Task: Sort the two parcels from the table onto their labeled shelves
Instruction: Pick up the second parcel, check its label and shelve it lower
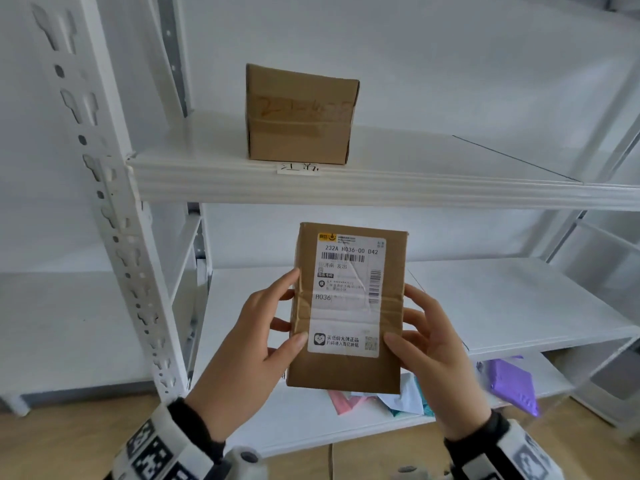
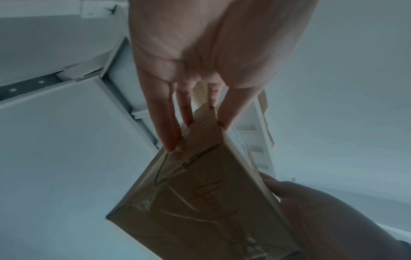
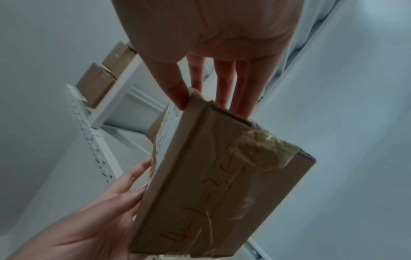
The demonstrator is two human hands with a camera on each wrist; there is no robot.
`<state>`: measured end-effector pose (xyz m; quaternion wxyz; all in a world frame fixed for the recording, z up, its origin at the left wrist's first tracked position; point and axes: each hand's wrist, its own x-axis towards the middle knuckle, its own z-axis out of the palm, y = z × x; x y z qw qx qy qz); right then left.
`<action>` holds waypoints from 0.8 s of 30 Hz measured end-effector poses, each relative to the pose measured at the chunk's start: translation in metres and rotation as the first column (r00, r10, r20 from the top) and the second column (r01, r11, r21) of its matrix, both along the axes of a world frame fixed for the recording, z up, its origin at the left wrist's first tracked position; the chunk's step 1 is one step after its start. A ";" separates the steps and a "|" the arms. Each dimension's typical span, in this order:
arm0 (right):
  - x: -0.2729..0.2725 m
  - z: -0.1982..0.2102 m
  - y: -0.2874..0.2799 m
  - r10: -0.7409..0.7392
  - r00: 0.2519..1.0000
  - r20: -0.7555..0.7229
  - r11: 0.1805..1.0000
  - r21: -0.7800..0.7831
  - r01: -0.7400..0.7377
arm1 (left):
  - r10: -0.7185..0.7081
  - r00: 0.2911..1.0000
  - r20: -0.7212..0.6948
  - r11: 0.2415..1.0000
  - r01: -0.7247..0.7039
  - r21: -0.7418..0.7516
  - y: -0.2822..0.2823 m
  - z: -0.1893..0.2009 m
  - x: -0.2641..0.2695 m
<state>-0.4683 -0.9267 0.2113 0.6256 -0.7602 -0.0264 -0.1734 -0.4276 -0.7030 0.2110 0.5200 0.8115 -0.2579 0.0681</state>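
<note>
Flat brown cardboard parcel [image 1: 348,306] bearing a white printed shipping label [image 1: 349,292], held upright in the air before a white metal shelving unit [image 1: 114,188]. The left hand [image 1: 239,344] and right hand [image 1: 440,355] clasp its two long edges: each thumb presses the labelled face and the fingers [image 2: 164,123] lie nearly straight across the back, where orange handwriting shows in both wrist views.

One cube-shaped brown cardboard box [image 1: 300,114] already stands on the upper shelf [image 1: 381,185], directly behind a small handwritten paper tag [image 1: 298,168]. The lower shelf [image 1: 512,306] lies behind the held parcel.

Risks, as judged: the hold is a light edge clasp, so the parcel could slip or twist during the reach; the tag and the label are hard to read, so a misreading could send the parcel to the wrong shelf.

Count: two hands, one held parcel, one shelved box in the head view; the right wrist view shows two boxes on a shelf.
</note>
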 end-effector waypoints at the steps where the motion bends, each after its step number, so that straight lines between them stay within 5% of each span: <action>1: 0.009 -0.006 -0.001 0.000 1.000 -0.026 1.000 0.007 0.000 | 0.006 1.000 -0.017 1.000 -0.006 0.007 -0.001 -0.007 0.008; 24: 0.215 -0.102 0.023 0.199 0.884 -0.424 0.980 0.091 -0.177 | 0.262 0.901 -0.347 0.964 -0.224 0.146 0.013 -0.104 0.170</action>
